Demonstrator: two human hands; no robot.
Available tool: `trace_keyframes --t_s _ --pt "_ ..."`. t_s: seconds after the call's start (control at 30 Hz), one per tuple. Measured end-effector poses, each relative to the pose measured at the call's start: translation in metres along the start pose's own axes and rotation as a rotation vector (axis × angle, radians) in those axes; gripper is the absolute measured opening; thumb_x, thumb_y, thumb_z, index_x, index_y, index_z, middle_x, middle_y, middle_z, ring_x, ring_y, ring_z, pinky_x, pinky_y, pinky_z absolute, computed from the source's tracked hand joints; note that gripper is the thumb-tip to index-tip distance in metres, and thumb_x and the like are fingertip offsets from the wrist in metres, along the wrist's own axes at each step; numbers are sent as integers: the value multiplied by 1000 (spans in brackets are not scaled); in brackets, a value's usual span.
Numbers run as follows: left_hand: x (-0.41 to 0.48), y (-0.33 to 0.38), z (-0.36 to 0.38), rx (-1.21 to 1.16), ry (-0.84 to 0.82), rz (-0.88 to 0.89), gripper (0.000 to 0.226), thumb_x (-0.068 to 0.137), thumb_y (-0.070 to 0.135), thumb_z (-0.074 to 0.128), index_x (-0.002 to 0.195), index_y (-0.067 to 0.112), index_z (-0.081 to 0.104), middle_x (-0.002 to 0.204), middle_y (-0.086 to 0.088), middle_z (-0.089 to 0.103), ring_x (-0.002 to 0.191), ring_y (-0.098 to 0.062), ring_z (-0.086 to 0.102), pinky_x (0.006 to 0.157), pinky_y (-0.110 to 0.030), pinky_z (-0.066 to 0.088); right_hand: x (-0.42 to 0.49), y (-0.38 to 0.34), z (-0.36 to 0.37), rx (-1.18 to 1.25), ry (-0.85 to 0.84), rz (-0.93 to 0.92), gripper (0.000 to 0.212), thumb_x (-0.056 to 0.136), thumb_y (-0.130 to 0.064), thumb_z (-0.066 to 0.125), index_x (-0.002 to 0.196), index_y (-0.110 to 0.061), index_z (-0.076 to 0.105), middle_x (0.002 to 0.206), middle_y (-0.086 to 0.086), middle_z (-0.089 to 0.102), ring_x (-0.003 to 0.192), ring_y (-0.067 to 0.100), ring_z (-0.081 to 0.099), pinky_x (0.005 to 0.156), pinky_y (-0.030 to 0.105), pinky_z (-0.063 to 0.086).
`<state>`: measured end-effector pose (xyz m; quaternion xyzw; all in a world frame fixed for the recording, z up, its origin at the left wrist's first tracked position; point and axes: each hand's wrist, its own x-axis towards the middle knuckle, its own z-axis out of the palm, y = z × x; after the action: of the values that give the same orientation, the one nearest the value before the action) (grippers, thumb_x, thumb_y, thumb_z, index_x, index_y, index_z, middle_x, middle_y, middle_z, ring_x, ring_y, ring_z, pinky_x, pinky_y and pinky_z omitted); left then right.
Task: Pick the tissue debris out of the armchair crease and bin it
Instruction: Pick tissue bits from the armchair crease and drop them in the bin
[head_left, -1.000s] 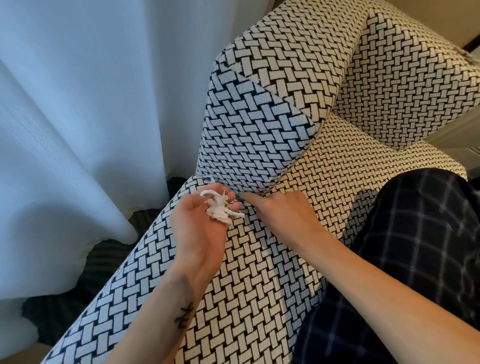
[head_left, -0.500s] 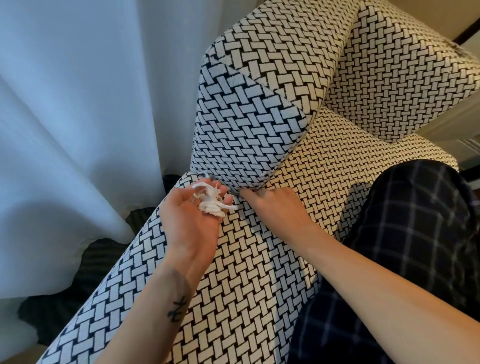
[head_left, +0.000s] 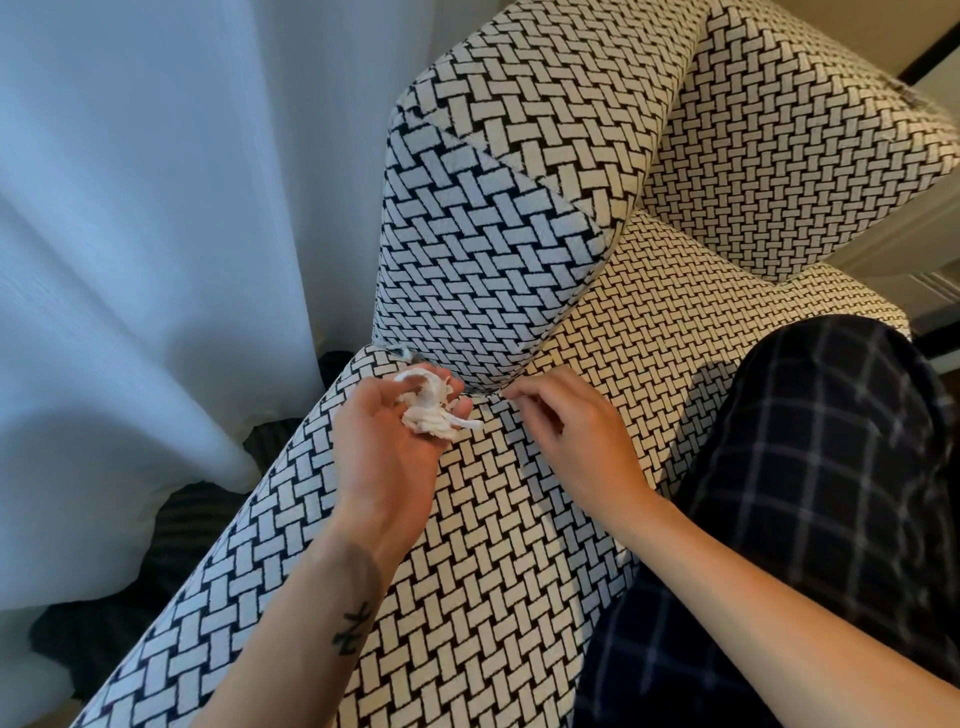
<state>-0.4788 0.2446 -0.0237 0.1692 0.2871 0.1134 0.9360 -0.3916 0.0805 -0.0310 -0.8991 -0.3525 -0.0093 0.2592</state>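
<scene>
- Head view is showing the left hand (head_left: 382, 447) lying palm up on the armchair (head_left: 493, 561), its fingers loosely curling around a white clump of tissue debris (head_left: 428, 413).
- That clump is sitting on the fingers and upper palm, with 1 looped strand hanging over a fingertip and 1 strand trailing toward 3 o'clock.
- At 3 o'clock of the left hand, the right hand (head_left: 579, 434) is reaching palm down into the crease (head_left: 485, 391), where the armrest is meeting the seat.
- Its thumb and forefinger are pinching together at the seam. Whether a scrap is sitting between them is too small to tell.
- Judging by the gathered clump, the picking is looking well advanced, with several pieces already collected.
- A pale tuft is showing at the crease's end, at 12 o'clock of the left hand, but it may be frayed fabric rather than tissue.
- Any debris deeper in the seam is hidden, so I cannot tell how much is left.
- No bin is appearing anywhere in view, so the binning step is not yet done.
- A pale curtain (head_left: 135, 218) is hanging at 9 o'clock of the armchair, and a checked trouser leg (head_left: 831, 467) is resting on the seat at 4 o'clock.
</scene>
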Motion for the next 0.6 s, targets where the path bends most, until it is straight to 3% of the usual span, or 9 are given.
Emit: trace_keyframes --t_s 0.13,0.23,0.33,0.4,0.6 --pt "-2 -6 1 29 -70 -39 25 95 9 42 114 1 56 106 -13 60 106 -27 61 92 -40 54 1 -33 -4 220 46 87 17 99 -17 61 113 -20 71 106 -13 58 103 2 57 88 12 45" --pt "-4 -9 0 121 -107 -68 24 98 17 44 110 1 58 95 -8 59 98 -23 53 92 -39 47 2 -52 0 269 5 26 21 99 -16 61 118 -17 71 106 -9 59 102 6 58 86 22 52" --pt "-4 -9 -2 139 -77 -88 29 103 25 43 111 3 61 97 -8 62 99 -22 57 99 -41 46 5 -55 8 255 -29 -28 24 101 -19 59 121 -17 71 105 -8 59 107 9 56 91 28 50" --pt "-3 -9 -1 121 -73 -104 29 104 28 43 112 6 60 96 -7 63 95 -19 58 96 -38 47 7 -53 10 265 -35 -12 24 101 -21 59 121 -19 72 105 -9 59 108 10 56 92 31 49" --pt "-2 -10 -1 72 -57 -150 24 104 13 45 116 3 63 109 -10 66 107 -19 63 99 -34 50 10 -56 12 315 -16 25 24 94 -16 71 118 -18 75 106 -9 60 109 10 57 95 26 49"
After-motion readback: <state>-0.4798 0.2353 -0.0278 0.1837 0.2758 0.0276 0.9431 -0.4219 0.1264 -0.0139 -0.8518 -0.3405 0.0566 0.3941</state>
